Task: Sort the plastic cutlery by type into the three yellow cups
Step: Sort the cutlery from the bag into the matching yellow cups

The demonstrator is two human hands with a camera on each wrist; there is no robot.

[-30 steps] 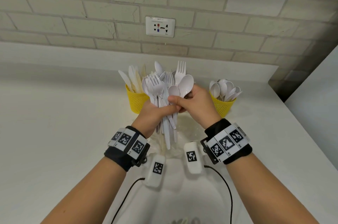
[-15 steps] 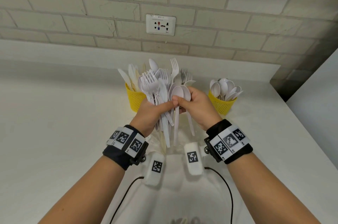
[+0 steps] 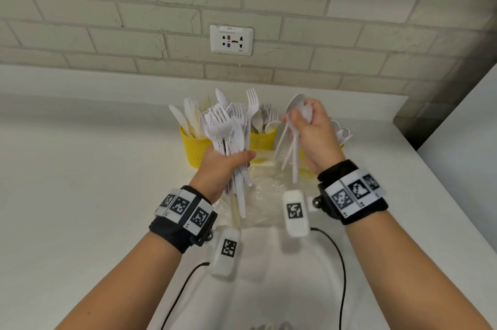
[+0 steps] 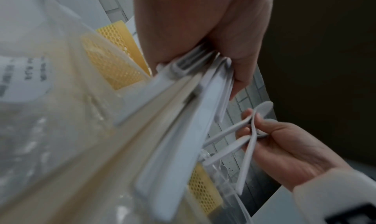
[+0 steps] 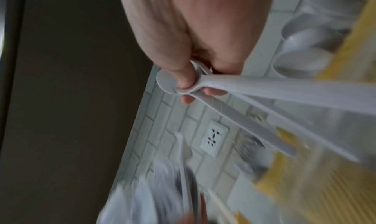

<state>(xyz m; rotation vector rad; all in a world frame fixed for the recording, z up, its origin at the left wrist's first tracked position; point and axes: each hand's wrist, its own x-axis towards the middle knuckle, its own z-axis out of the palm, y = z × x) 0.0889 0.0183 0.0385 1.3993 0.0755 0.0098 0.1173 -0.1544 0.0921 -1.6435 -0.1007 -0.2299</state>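
A mixed bundle of cutlery [image 3: 231, 130] is gripped in the left hand [image 3: 223, 165]; a few spoons [image 3: 291, 141] are pinched in the right hand [image 3: 312, 136] above the spoon cup [image 3: 340, 145] near the counter's back edge. Fanned handles could catch the rim — a spoon might be dropped.

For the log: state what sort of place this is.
Probably a kitchen or pantry counter: a white countertop against a pale brick-tile wall with a wall socket, and yellow cups holding plastic cutlery.
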